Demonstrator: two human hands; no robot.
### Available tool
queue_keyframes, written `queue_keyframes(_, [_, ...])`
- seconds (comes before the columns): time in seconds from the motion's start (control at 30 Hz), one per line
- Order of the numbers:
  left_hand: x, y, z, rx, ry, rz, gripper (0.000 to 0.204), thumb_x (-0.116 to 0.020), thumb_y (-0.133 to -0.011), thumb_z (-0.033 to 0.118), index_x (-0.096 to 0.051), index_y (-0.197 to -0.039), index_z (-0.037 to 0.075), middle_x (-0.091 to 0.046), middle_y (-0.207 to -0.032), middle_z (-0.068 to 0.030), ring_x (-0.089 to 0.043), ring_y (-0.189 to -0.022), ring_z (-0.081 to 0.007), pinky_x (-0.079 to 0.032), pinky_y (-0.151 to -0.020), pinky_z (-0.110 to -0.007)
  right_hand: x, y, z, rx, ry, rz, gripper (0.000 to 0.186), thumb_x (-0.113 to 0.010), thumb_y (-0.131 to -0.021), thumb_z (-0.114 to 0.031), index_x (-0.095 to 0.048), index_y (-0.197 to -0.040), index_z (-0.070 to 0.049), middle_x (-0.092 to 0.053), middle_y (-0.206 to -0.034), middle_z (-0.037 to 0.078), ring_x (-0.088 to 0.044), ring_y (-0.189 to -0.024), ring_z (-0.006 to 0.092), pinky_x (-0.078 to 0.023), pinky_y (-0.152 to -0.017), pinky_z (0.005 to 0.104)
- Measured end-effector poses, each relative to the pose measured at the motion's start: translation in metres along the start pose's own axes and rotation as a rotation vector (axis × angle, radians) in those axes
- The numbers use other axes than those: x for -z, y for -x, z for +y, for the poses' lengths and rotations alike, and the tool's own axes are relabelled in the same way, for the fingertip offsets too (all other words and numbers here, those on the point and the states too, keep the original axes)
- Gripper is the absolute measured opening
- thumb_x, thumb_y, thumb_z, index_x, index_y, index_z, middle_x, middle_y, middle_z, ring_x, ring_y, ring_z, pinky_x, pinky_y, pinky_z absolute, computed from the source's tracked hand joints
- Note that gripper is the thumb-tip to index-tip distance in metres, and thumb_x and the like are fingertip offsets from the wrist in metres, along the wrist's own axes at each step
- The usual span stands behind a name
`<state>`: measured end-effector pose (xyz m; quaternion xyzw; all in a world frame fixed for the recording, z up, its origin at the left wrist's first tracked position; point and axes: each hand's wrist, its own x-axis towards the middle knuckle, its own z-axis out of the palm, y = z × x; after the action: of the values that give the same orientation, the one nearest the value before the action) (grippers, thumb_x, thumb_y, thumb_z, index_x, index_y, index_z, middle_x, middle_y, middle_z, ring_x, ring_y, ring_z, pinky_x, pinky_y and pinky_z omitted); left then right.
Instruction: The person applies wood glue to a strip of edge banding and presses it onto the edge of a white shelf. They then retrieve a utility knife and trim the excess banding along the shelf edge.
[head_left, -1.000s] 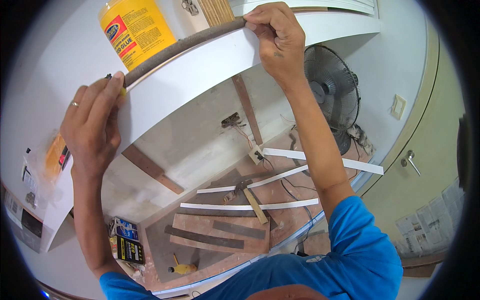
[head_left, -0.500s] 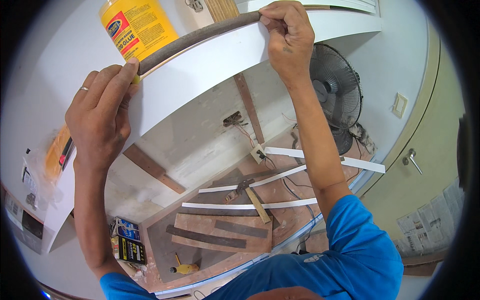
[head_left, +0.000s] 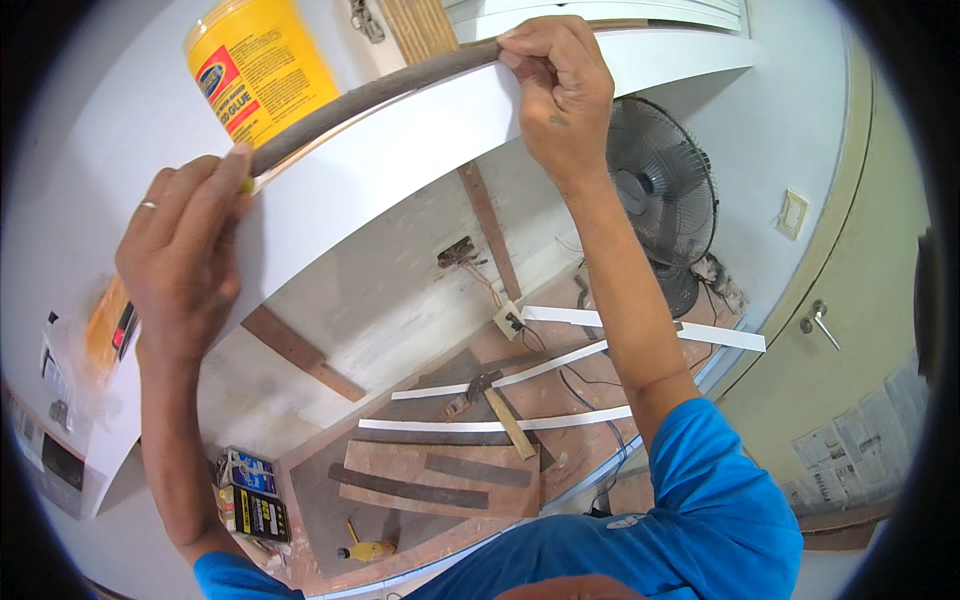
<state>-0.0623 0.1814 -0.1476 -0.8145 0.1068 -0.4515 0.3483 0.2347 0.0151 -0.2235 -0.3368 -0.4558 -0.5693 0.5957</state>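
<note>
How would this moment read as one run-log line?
Left hand: holding dark strip | right hand: pinching strip farther right | strip: along upper edge of white panel | yellow tub: behind strip

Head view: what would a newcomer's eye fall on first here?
First, the bright yellow cylindrical plastic tub, upper left. Then the long dark-brown strip stretching between the person's left grip and right grip, along a curved white panel. Below, a wooden-handled hammer lies among narrow white strips.

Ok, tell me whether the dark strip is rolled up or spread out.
Spread out: the dark strip runs lengthwise from the left hand to the right hand.
</note>
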Motion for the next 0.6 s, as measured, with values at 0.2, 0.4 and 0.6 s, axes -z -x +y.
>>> queue_keyframes(0.2, [0.001, 0.006, -0.003, 0.012, 0.009, 0.007, 0.044, -0.070, -0.085, -0.011, -0.072, -0.125, 0.007, -0.074, -0.108, -0.0147, -0.071, -0.095, -0.0281, -0.057, -0.081, -0.039, -0.003, -0.005, -0.006, 0.007, -0.004, -0.005, 0.028, -0.055, -0.076, 0.020, -0.065, -0.093, -0.001, -0.065, -0.096, 0.011, -0.065, -0.089, 0.0249, -0.054, -0.081, 0.0327])
queue_keyframes(0.4, [0.001, 0.007, 0.002, -0.015, -0.011, 0.026, 0.044, -0.069, -0.086, -0.010, -0.072, -0.127, 0.008, -0.075, -0.108, -0.0133, -0.072, -0.091, -0.0256, -0.058, -0.076, -0.037, -0.006, -0.004, -0.004, 0.008, -0.008, 0.033, 0.029, -0.053, -0.072, 0.019, -0.063, -0.090, -0.001, -0.064, -0.090, 0.014, -0.064, -0.087, 0.0306, -0.053, -0.080, 0.0365])
queue_keyframes(0.6, [0.000, 0.017, -0.009, -0.046, -0.103, 0.034, 0.042, -0.072, -0.086, -0.006, -0.072, -0.126, 0.008, -0.075, -0.106, -0.0116, -0.070, -0.089, -0.0229, -0.055, -0.072, -0.035, -0.001, 0.000, 0.002, 0.086, -0.017, -0.069, 0.028, -0.058, -0.081, 0.021, -0.068, -0.095, -0.002, -0.065, -0.100, 0.008, -0.066, -0.091, 0.0184, -0.055, -0.081, 0.0279])
